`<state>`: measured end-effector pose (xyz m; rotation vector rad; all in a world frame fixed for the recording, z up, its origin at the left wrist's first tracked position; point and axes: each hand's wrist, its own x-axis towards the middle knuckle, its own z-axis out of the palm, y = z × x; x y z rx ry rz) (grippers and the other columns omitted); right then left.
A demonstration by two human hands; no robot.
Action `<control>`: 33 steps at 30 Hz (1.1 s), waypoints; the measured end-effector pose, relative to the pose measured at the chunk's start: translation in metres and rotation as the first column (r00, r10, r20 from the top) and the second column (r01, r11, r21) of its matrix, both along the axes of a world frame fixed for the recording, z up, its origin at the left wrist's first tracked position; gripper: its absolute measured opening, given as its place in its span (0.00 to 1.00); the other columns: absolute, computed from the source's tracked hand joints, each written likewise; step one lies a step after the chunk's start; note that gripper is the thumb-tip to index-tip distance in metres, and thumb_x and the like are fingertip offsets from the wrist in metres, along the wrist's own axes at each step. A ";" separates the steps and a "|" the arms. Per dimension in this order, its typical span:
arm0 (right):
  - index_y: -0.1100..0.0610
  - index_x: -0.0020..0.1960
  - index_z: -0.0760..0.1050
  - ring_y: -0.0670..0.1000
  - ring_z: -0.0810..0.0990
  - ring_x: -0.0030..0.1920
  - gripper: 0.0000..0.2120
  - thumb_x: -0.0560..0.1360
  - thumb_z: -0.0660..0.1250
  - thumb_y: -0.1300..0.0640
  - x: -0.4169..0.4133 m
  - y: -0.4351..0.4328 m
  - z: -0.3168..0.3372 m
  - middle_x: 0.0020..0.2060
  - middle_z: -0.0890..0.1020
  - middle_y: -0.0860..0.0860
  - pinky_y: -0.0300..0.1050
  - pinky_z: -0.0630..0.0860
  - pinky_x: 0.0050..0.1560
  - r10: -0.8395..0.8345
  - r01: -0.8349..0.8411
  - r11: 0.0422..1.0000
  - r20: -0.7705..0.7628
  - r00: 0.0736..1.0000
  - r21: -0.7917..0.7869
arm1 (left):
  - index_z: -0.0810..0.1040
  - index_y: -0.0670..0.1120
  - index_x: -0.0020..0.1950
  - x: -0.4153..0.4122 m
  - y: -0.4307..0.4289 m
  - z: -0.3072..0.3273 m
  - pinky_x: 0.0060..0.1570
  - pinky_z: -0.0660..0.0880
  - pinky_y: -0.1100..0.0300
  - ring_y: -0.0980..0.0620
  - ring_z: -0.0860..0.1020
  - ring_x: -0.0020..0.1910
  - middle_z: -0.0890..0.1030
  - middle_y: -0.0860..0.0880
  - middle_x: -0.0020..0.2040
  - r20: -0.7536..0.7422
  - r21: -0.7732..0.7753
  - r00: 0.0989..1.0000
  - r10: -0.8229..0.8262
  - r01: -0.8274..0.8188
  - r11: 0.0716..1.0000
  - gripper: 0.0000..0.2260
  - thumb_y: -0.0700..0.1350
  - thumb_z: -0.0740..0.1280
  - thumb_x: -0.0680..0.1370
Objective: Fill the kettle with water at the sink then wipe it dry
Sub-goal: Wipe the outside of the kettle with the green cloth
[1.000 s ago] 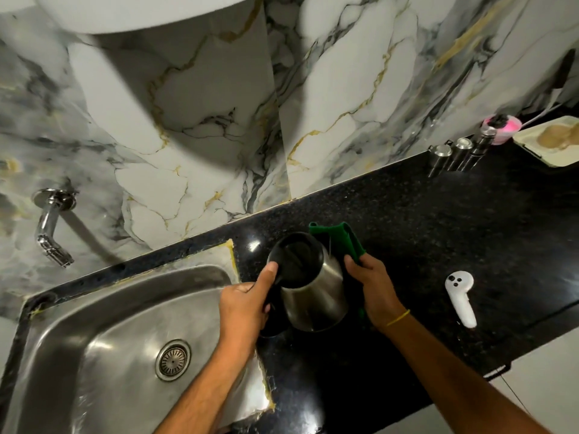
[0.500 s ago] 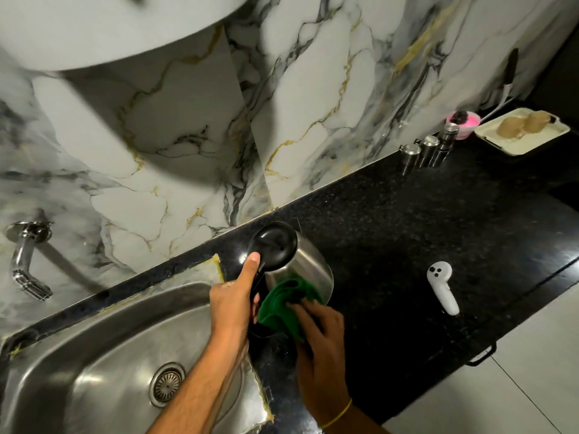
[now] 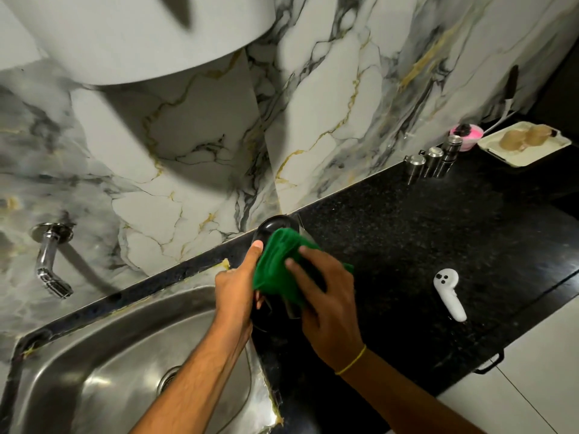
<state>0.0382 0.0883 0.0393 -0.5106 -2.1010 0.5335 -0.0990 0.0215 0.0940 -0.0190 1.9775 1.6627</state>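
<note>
A steel kettle with a black lid [image 3: 273, 226] stands on the black counter [image 3: 407, 233] just right of the sink [image 3: 103, 371]. My left hand [image 3: 235, 283] grips its handle side, thumb pointing up at the lid. My right hand [image 3: 326, 296] presses a green cloth [image 3: 275, 267] over the kettle's top and front, so most of the steel body is hidden. A chrome tap [image 3: 47, 261] sticks out of the marble wall, left of the kettle.
A white handheld controller [image 3: 449, 292] lies on the counter to the right. At the far right back stand three steel shakers [image 3: 434, 159], a pink bowl [image 3: 466, 134] and a cream tray [image 3: 523, 145] with round food. A white rounded body [image 3: 125, 36] hangs overhead.
My right hand has brought the green cloth from behind the kettle round to its front, then up over the lid. My left hand has kept its hold on the kettle.
</note>
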 end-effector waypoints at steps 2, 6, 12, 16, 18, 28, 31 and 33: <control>0.47 0.72 0.77 0.56 0.70 0.77 0.19 0.83 0.58 0.50 -0.005 -0.006 -0.020 0.76 0.73 0.50 0.62 0.71 0.65 0.001 -0.024 0.986 0.133 0.991 0.165 | 0.80 0.41 0.34 -0.003 0.003 0.006 0.26 0.72 0.61 0.48 0.76 0.23 0.78 0.46 0.26 0.005 -0.022 1.000 0.028 -0.028 0.999 0.24 0.62 0.77 0.72; 0.45 0.73 0.75 0.53 0.65 0.80 0.22 0.80 0.66 0.55 0.002 -0.005 -0.059 0.78 0.71 0.45 0.64 0.68 0.70 -0.032 -0.049 0.935 0.223 0.974 0.350 | 0.74 0.40 0.35 -0.006 0.000 0.009 0.24 0.65 0.59 0.47 0.68 0.21 0.70 0.42 0.25 0.019 -0.010 0.999 -0.043 0.044 0.999 0.27 0.65 0.75 0.72; 0.45 0.71 0.76 0.50 0.69 0.78 0.20 0.83 0.57 0.56 0.031 0.010 -0.088 0.77 0.71 0.43 0.61 0.66 0.72 0.033 -0.238 0.819 0.372 0.928 0.522 | 0.71 0.41 0.30 -0.006 -0.007 0.007 0.24 0.62 0.59 0.47 0.65 0.19 0.68 0.46 0.20 0.009 0.010 0.994 -0.107 0.107 0.994 0.28 0.62 0.74 0.75; 0.45 0.71 0.76 0.49 0.67 0.79 0.20 0.82 0.58 0.55 0.047 0.022 -0.105 0.77 0.72 0.42 0.61 0.66 0.72 0.097 -0.351 0.782 0.457 0.884 0.514 | 0.70 0.42 0.28 -0.005 -0.011 0.007 0.23 0.62 0.60 0.47 0.65 0.19 0.68 0.46 0.20 -0.006 0.026 0.994 -0.106 0.106 0.994 0.28 0.61 0.74 0.75; 0.45 0.71 0.76 0.48 0.66 0.79 0.20 0.81 0.60 0.56 0.052 0.025 -0.111 0.76 0.73 0.41 0.60 0.64 0.74 0.127 -0.388 0.793 0.495 0.860 0.470 | 0.70 0.42 0.28 -0.006 -0.012 0.007 0.24 0.62 0.59 0.48 0.65 0.19 0.68 0.45 0.22 -0.023 0.041 0.993 -0.120 0.120 0.992 0.28 0.61 0.74 0.76; 0.51 0.57 0.81 0.58 0.85 0.57 0.12 0.82 0.64 0.65 0.051 0.061 -0.087 0.52 0.86 0.53 0.54 0.82 0.58 0.011 0.048 0.553 0.065 0.998 -0.832 | 0.69 0.44 0.25 -0.026 -0.031 0.008 0.28 0.60 0.57 0.48 0.62 0.19 0.66 0.43 0.22 -0.086 0.088 0.982 -0.168 0.175 0.981 0.29 0.60 0.76 0.74; 0.57 0.57 0.80 0.65 0.83 0.56 0.11 0.84 0.61 0.65 0.037 0.090 -0.060 0.52 0.85 0.62 0.58 0.82 0.55 -0.184 -0.098 0.253 -0.147 0.972 -0.962 | 0.68 0.42 0.25 -0.032 -0.042 0.006 0.25 0.61 0.60 0.49 0.61 0.18 0.65 0.43 0.21 -0.088 0.120 0.973 -0.214 0.223 0.967 0.29 0.61 0.77 0.71; 0.64 0.58 0.79 0.67 0.83 0.55 0.09 0.83 0.63 0.62 0.025 0.106 -0.040 0.54 0.83 0.69 0.66 0.80 0.60 -0.198 -0.134 0.252 -0.186 0.962 -0.958 | 0.68 0.41 0.25 -0.036 -0.048 0.005 0.23 0.60 0.61 0.49 0.60 0.17 0.65 0.44 0.20 -0.089 0.143 0.963 -0.253 0.264 0.954 0.29 0.62 0.77 0.68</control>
